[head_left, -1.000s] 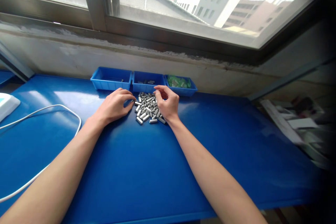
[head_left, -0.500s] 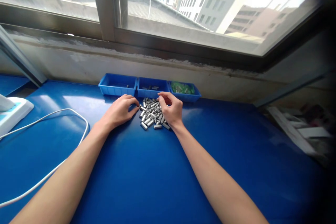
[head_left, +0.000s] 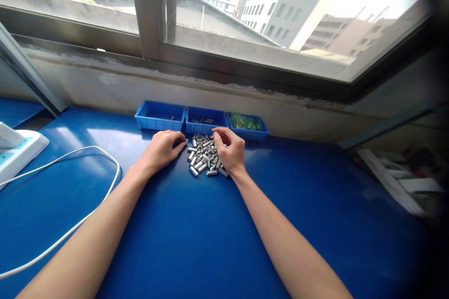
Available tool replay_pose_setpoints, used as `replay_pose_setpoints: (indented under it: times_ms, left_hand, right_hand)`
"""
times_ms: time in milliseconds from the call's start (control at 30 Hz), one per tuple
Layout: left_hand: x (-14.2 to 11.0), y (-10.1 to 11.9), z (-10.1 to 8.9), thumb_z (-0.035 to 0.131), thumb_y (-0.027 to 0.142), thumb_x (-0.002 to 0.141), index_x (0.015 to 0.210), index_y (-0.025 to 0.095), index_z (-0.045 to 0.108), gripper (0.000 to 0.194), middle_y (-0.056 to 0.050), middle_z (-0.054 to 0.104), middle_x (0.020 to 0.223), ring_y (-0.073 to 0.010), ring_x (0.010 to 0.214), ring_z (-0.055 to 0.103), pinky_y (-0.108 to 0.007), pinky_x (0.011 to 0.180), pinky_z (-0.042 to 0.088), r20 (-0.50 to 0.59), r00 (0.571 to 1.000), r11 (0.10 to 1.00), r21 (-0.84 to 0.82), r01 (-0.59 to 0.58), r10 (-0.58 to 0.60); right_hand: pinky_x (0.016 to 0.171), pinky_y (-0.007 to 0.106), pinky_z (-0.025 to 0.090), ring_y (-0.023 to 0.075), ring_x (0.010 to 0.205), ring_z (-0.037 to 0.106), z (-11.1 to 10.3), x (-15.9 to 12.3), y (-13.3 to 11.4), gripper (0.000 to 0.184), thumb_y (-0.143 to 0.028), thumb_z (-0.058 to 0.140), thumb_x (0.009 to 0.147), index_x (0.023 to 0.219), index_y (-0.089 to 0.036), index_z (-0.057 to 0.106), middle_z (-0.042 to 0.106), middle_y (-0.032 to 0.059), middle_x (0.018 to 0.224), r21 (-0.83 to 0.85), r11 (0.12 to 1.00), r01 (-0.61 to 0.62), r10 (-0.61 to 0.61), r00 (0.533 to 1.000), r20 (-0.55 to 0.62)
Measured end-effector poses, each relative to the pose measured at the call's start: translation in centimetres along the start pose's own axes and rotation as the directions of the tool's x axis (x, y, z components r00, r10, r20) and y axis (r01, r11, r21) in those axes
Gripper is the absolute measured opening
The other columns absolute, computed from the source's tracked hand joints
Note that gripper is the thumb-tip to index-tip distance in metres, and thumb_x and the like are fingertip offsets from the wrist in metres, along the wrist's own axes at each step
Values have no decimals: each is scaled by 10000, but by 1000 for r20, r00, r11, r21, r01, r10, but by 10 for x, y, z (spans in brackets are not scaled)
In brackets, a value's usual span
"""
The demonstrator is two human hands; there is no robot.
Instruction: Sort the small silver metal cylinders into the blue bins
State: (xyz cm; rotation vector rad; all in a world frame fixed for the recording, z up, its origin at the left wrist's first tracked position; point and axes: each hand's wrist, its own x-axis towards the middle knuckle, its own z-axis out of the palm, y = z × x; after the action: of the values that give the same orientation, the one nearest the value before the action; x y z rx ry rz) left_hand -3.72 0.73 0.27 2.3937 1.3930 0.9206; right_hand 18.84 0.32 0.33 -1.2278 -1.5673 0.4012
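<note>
Head view: left hand (head_left: 162,150) pinches a part (head_left: 187,140); right hand (head_left: 232,151), hold unclear, curls at pile (head_left: 204,155); bins (head_left: 160,124) sit near, likely for reach.

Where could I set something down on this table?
Bare table lies between the left arm and right arm, this side of the metal pieces, and right of the right arm. It's crowded where the pieces lie, between left hand and right hand, with three blue trays behind.
</note>
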Motion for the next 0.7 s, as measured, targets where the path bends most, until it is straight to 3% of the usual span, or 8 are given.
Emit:
replay_pose_setpoints:
  times_ms: [233, 333, 400, 533, 600, 700]
  left_hand:
    - [-1, 3, -2, 648, 311, 852, 873, 212, 747, 141, -18, 782, 878, -199, 811, 739, -309, 802, 581, -156, 964, 932, -329, 152, -213]
    - [-1, 3, -3, 636, 276, 855, 933, 185, 742, 160, -34, 768, 883, -188, 799, 727, -307, 809, 574, -201, 963, 942, -317, 110, -180]
    - [-1, 4, -3, 613, 260, 863, 990, 184, 750, 202, -47, 757, 916, -184, 802, 710, -311, 802, 563, -170, 982, 972, -233, 39, -80]
    - [-2, 5, 0, 598, 266, 872, 1111, 212, 751, 289, -80, 716, 1092, -223, 964, 684, -351, 896, 545, 7, 996, 991, -98, -92, 93]
    - [-2, 3, 1, 571, 291, 906, 1072, 216, 753, 258, -90, 703, 1110, -243, 1022, 668, -378, 945, 527, 56, 991, 992, -57, -115, 118]
    - [-1, -1, 2, 550, 310, 937, 1005, 210, 721, 209, -84, 701, 1049, -240, 969, 668, -377, 892, 530, 84, 991, 995, -38, -97, 100]
  right_hand:
    - [668, 283, 524, 179, 684, 684, 1, -1, 3, 227, -363, 589, 915, 935, -197, 743, 743, 30, 792, 4, 1000, -7, 7, 1000, 13]
    - [657, 280, 515, 176, 675, 682, 1, 0, 3, 221, -360, 596, 916, 928, -195, 744, 743, 27, 782, 16, 1000, -3, 2, 1000, 12]
    - [655, 280, 512, 175, 668, 678, 1, 0, 2, 220, -358, 599, 914, 922, -194, 745, 741, 26, 776, 14, 1000, 0, 0, 1000, 10]
    - [660, 284, 519, 179, 673, 682, 0, -1, 0, 223, -365, 599, 907, 909, -194, 743, 743, 29, 777, 17, 1000, -9, 9, 1000, 12]
    - [668, 289, 524, 184, 683, 688, 0, -1, 0, 229, -374, 595, 907, 911, -198, 741, 745, 31, 783, 18, 1000, -19, 19, 1000, 20]
    - [667, 291, 524, 186, 680, 687, 0, -1, 0, 233, -384, 595, 907, 907, -200, 739, 744, 31, 778, 17, 1000, -23, 23, 999, 24]
